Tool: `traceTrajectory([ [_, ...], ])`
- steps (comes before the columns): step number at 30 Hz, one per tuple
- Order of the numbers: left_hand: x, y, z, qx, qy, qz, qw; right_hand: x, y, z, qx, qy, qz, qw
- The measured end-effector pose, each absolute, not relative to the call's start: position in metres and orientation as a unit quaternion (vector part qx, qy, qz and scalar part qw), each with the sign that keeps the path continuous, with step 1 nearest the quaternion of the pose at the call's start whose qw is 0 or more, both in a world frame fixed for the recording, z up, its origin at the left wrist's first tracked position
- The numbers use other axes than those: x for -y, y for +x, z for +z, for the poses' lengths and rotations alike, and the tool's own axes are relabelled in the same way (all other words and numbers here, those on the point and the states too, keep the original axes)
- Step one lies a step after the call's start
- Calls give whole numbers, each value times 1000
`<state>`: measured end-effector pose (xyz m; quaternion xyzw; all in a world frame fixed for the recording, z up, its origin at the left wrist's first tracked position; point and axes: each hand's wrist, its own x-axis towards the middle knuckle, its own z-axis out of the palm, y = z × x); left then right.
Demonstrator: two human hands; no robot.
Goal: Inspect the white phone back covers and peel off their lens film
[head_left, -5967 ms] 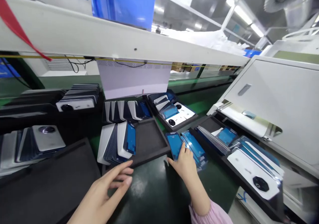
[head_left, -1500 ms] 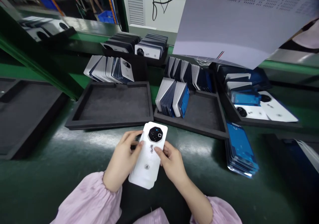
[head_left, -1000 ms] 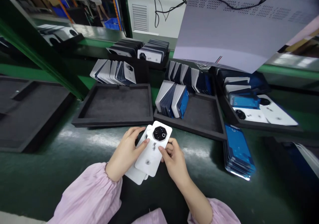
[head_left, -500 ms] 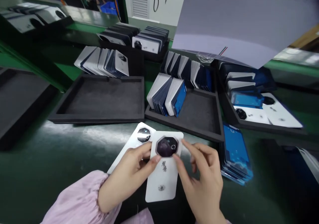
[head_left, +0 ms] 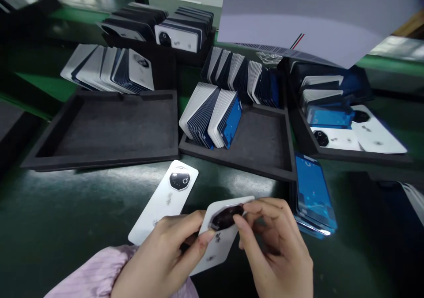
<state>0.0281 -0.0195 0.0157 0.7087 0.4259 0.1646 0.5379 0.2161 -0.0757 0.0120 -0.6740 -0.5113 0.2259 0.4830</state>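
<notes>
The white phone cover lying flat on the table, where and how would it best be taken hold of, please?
Probably by both long edges beside the dark camera window, from above: the white phone cover looks thin and lies flat, and that end is uncovered, while the left hand hides part of the near end.

White panel (head_left: 222, 247) held tilted

The round-cornered panel has a dark, angular camera window (head_left: 227, 217) near its far end and two small dark marks (head_left: 217, 237) below. It slants between the left hand (head_left: 167, 249), at its left edge, and the right hand (head_left: 276, 245), fingertips at the window's right end.
</notes>
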Motion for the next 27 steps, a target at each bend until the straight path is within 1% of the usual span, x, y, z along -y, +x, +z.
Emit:
traceTrajectory([
  [5, 19, 30, 21, -420, 714, 183, 530, 79, 215, 17, 524, -660, 240, 482],
  [10, 20, 31, 22, -419, 717, 185, 526, 81, 212, 19, 508, -668, 217, 498],
  [13, 20, 31, 23, -410, 720, 182, 530, 82, 213, 21, 522, -675, 199, 482],
  [18, 19, 33, 25, -395, 734, 191, 519, 82, 218, 23, 537, -662, 219, 474],
  [23, 20, 32, 26, -384, 748, 197, 504, 80, 218, 23, 568, -649, 159, 480],
  [27, 21, 34, 25, -372, 772, 218, 468, 81, 218, 25, 578, -648, 151, 472],
])
